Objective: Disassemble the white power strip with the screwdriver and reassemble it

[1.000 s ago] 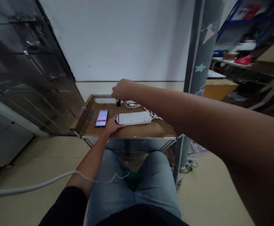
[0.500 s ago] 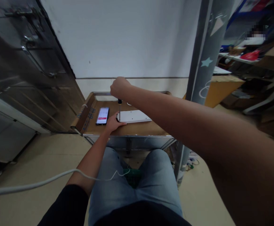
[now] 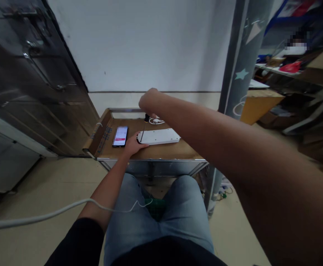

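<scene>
On the far left of my feed a metal door [image 3: 17, 74] leans with the lens, clear of the work. Next comes the table [image 3: 175, 152], its raised left side perhaps serving to stop things sliding off. A phone [image 3: 120, 136] lies face up just inside that side, near the work but out from under it, and I'd guess that is why it sits there.

Right of the phone, my left hand [image 3: 133, 145] is closed narrowly round the left end of a white casing [image 3: 158, 136], thumb along the near edge and a finger at the far one, likely to keep it from turning. The casing lies flat mid-table, long side across, with small holes in its upper face.

A screwdriver [image 3: 144, 131] stands on that held end, its top leaning right and away. Above it, my right hand [image 3: 151, 102] is curled over the handle (most of its fingers are hidden from me, so I judge the hold by the tilted tool). The raised wrist probably lets the shaft stand nearly upright. Beyond the casing, a white cable [image 3: 156, 121] is looped on the far side, partly behind my right forearm. Farther right stands a pillar [image 3: 240, 55].
</scene>
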A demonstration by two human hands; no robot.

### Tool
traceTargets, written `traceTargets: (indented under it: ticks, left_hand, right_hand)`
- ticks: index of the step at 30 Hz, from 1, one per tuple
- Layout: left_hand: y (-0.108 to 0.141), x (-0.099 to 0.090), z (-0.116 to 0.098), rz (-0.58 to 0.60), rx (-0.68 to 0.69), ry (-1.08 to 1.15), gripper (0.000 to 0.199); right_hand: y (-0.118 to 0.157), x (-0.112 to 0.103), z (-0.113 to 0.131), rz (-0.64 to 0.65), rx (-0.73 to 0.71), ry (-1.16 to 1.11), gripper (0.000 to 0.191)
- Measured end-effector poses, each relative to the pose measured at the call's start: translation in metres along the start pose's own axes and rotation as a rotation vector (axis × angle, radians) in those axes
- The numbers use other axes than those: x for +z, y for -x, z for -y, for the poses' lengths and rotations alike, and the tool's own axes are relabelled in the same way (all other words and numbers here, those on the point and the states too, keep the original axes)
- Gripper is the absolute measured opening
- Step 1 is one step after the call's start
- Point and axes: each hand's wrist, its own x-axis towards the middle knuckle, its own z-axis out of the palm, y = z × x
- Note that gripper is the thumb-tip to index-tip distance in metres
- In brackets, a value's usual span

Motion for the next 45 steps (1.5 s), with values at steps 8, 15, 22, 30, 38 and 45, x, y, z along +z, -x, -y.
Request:
traceTargets:
  ticks: [8, 15, 22, 30, 38, 45]
  left_hand:
    - [0.001, 0.0, 0.0, 0.005, 0.02, 0.021, 0.099]
    - [0.0, -0.002, -0.001, 0.009, 0.005, 0.004, 0.097]
    - [0.001, -0.003, -0.003, 0.024, 0.026, 0.007, 0.095]
    - [0.001, -0.002, -0.002, 0.027, 0.016, 0.011, 0.094]
    - [0.003, -0.001, -0.004, 0.015, -0.016, 0.051, 0.1]
    - [0.004, 0.001, -0.002, 0.007, -0.019, 0.064, 0.093]
  right_hand:
    - [0.038, -0.068, 0.037, 0.5, 0.202, 0.054, 0.029]
    - [0.056, -0.055, 0.034, 0.248, 0.184, -0.209, 0.016]
    - [0.056, -0.029, 0.045, -0.072, 0.245, -0.229, 0.016]
    - [0.067, -0.023, 0.065, -0.046, 0.019, -0.686, 0.012]
    - [0.071, 0.022, 0.047, -0.239, 0.005, -1.49, 0.014]
    - [0.082, 0.044, 0.079, -0.589, -0.026, -1.154, 0.02]
